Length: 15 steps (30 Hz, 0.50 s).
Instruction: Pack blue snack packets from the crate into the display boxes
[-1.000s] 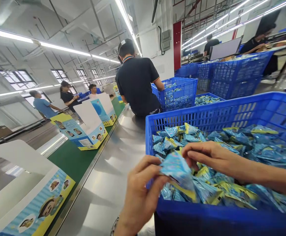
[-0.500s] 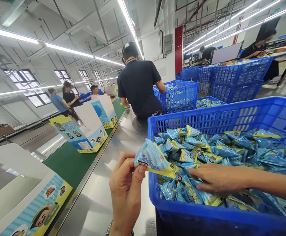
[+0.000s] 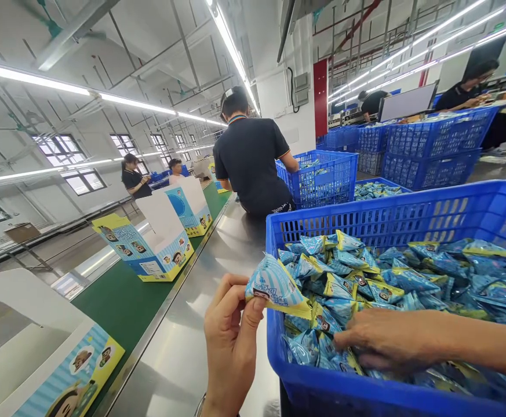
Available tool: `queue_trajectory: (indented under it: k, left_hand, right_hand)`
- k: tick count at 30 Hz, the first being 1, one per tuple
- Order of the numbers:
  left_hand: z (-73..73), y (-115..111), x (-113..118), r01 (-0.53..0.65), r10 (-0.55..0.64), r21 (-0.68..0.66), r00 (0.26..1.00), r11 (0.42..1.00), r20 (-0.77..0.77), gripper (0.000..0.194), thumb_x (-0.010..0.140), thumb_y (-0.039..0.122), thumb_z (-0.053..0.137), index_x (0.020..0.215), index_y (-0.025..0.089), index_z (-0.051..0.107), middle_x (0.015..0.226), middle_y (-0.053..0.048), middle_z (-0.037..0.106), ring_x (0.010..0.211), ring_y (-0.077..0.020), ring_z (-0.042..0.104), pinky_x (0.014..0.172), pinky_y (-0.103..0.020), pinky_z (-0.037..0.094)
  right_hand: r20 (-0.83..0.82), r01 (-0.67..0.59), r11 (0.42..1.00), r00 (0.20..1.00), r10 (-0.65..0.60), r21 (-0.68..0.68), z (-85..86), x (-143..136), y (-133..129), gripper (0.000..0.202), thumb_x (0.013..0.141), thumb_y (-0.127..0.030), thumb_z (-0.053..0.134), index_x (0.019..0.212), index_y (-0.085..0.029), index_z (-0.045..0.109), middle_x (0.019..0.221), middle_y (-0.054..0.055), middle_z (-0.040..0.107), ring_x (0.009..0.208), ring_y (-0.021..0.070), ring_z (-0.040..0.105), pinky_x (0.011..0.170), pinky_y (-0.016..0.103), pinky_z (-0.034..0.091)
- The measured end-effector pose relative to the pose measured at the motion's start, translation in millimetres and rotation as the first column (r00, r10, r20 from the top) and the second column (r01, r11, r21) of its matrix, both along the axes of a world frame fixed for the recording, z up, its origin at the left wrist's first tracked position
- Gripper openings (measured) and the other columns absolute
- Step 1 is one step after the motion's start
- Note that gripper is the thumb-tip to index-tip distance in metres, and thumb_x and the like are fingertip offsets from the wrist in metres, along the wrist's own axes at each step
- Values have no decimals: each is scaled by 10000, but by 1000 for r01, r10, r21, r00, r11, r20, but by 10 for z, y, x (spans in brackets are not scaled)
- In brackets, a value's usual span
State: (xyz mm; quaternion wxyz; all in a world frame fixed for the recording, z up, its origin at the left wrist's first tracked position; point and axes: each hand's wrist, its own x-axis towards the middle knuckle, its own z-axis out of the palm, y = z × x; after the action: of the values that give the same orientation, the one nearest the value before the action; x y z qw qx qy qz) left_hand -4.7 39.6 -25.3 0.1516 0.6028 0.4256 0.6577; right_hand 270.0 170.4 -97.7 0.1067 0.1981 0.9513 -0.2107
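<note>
My left hand (image 3: 232, 341) pinches a blue-and-white striped snack packet (image 3: 276, 285) between thumb and fingers. The packet is pyramid-shaped with a yellow edge, held up beside the near left corner of a blue plastic crate (image 3: 348, 379). Inside that crate lies a heap of similar blue and yellow packets (image 3: 403, 277). My right hand (image 3: 385, 339) reaches in from the right and rests on the heap, palm down. Its index finger is stretched out and apart from the others, with no packet visibly gripped. The other fingertips are partly hidden and slightly blurred.
Printed cartons (image 3: 159, 258) with raised white flaps stand on a green conveyor belt (image 3: 137, 295) at left. A metal ledge (image 3: 192, 324) runs between belt and crate. Ahead, a co-worker (image 3: 253, 156) in a dark shirt sits beside another blue crate (image 3: 324, 182).
The view has shifted slightly, so the scene sits lower and further right. My right hand's fingers have bent down more into the packets. My left hand keeps its packet.
</note>
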Motion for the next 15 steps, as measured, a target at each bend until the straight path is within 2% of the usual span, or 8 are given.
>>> queue_trajectory:
  k: [2,5,8,10,11,13,15]
  left_hand:
    - [4,-6,11,10,-10,12,1000,1000,-27,295,1141,344,699,885,225,784,985,-28,639,751,-130,575,634,-207,506]
    - [-17,19,-43,-14,16,36,998,999,-66,300,1138,338,689,871,224,763,964,-25,643,738,-132,585,618,-211,508]
    - [-80,198,-290,-230,232,35,959,973,-160,396,1144,415,632,812,208,696,934,-27,630,733,-145,610,614,-238,521]
    - [-98,446,-607,-419,411,23,877,908,-248,469,1136,460,602,743,205,626,880,-20,611,721,-153,620,641,-261,544]
    - [-83,602,-806,-477,463,12,844,879,-271,480,1128,455,611,718,205,597,857,-15,601,717,-155,622,659,-273,554]
    - [21,935,-1256,-593,556,-21,765,805,-325,475,1117,419,664,704,198,585,794,3,591,707,-157,622,718,-300,581]
    - [227,1237,-1721,-699,626,-58,671,713,-397,288,1106,392,744,933,164,707,926,-13,704,830,-184,700,828,-367,634]
  right_hand:
    - [6,-3,996,1000,2,89,-18,1,35,275,869,-65,632,1048,-220,772,629,-77,393,565,177,384,564,318,209]
    - [-5,13,986,1000,-12,168,-57,57,66,198,951,-97,597,1018,-233,725,716,-20,503,677,234,542,607,334,228]
    - [-10,57,989,998,-56,140,-70,109,61,209,1005,-132,562,1054,-265,715,838,55,663,787,312,674,647,358,296]
    - [-21,91,991,996,-89,103,-39,117,36,232,1026,-153,540,1074,-280,728,923,95,725,859,356,721,683,383,349]
    - [-17,110,990,994,-109,88,-16,115,19,253,1026,-152,529,1083,-282,738,959,110,747,890,372,737,704,400,376]
    - [8,138,988,990,-139,72,20,107,-12,299,1017,-137,507,1087,-281,760,1008,135,776,938,398,757,740,438,421]
    - [12,151,986,988,-152,67,-9,115,-17,332,1016,-138,496,1087,-294,781,1023,142,793,948,402,767,750,464,443]
